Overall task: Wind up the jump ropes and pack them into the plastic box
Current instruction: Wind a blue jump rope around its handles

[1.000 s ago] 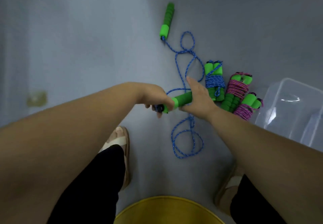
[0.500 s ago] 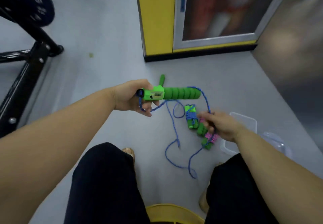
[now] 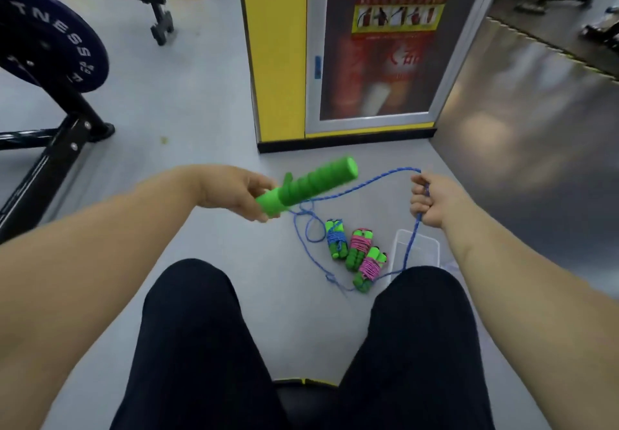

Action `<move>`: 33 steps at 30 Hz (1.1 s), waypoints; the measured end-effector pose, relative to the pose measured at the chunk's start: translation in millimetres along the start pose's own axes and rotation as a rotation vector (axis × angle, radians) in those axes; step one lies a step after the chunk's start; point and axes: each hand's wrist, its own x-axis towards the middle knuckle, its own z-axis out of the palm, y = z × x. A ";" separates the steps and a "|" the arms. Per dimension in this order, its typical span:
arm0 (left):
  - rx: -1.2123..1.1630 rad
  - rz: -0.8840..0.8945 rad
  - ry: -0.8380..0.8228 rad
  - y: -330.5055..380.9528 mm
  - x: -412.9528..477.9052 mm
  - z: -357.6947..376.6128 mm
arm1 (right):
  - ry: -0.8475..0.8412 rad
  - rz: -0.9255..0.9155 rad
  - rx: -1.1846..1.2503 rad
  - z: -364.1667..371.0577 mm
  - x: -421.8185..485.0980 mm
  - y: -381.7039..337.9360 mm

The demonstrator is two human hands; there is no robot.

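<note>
Right hand (image 3: 432, 200) raised blue rope (image 3: 410, 245); knee (image 3: 418, 289) overlaps plastic box (image 3: 432, 240).

My left hand (image 3: 234, 195) grips green handle (image 3: 311, 183) at its base, tip angled up-right. Right hand (image 3: 432, 200) fists blue rope (image 3: 355, 188), slack looping to floor (image 3: 201, 101) w/ three wound ropes (image 3: 355, 255) beside clear box (image 3: 432, 245).

Bare forearms (image 3: 83, 262), uncovered to the frame edges, plain black trousers (image 3: 191, 346) over both thighs and knees
</note>
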 end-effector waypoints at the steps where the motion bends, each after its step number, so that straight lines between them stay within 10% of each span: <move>1: -0.167 0.043 0.059 1.3 0.0 3.2 | 0.010 0.005 -0.023 1.9 -3.6 2.6; 8: -0.748 0.237 0.368 23.0 13.1 37.0 | -0.361 -0.083 -0.465 48.5 -51.6 -1.0; 13: -0.644 0.443 0.251 63.2 13.5 58.1 | -0.605 -0.175 -0.695 83.8 -81.3 -18.2; 19: -0.627 0.335 0.570 52.4 8.6 35.9 | -0.530 -0.221 -1.110 51.0 -64.7 -9.9; 23: -0.624 0.134 0.851 6.8 0.0 0.2 | -0.105 -0.217 -1.548 -7.5 -26.6 14.6; 27: -0.482 -0.134 0.828 -35.5 -11.1 1.5 | 0.111 -0.104 -0.943 -15.2 -22.5 15.6; 33: -0.719 0.271 0.268 18.3 7.3 47.9 | -0.273 -0.167 -0.355 92.6 -67.6 -27.7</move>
